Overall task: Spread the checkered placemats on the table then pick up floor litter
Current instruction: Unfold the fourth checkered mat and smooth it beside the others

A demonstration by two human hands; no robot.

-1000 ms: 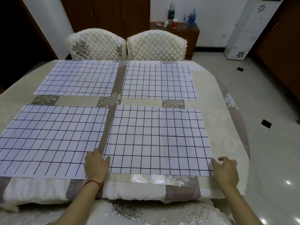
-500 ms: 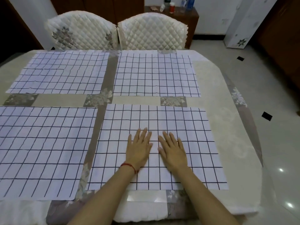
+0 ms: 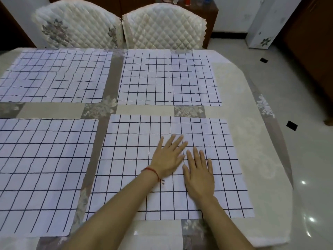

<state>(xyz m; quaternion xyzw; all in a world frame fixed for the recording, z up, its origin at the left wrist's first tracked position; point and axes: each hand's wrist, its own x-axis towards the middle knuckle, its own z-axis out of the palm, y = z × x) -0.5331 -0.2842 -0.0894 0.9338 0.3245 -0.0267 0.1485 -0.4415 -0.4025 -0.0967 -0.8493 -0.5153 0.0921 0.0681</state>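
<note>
Several white placemats with a dark grid lie flat on the table [image 3: 255,141], two at the back and two at the front. My left hand [image 3: 168,156] and my right hand [image 3: 199,173] both rest palm down, fingers spread, side by side on the middle of the near right placemat [image 3: 212,139]. Neither hand holds anything. The near left placemat [image 3: 41,168], the far left placemat [image 3: 54,76] and the far right placemat [image 3: 167,78] lie untouched. No litter shows on the visible floor.
Two quilted cream chairs [image 3: 162,26] stand pushed in at the table's far edge. A wooden sideboard [image 3: 210,13] with bottles stands behind them. A tall white appliance [image 3: 264,20] is at the back right. Glossy tiled floor [image 3: 306,159] with small black insets lies to the right.
My hands left the near right placemat's front corners, came to its middle and lie flat there; in the last half second they slid slightly to the right. The camera has tilted down and closer.
</note>
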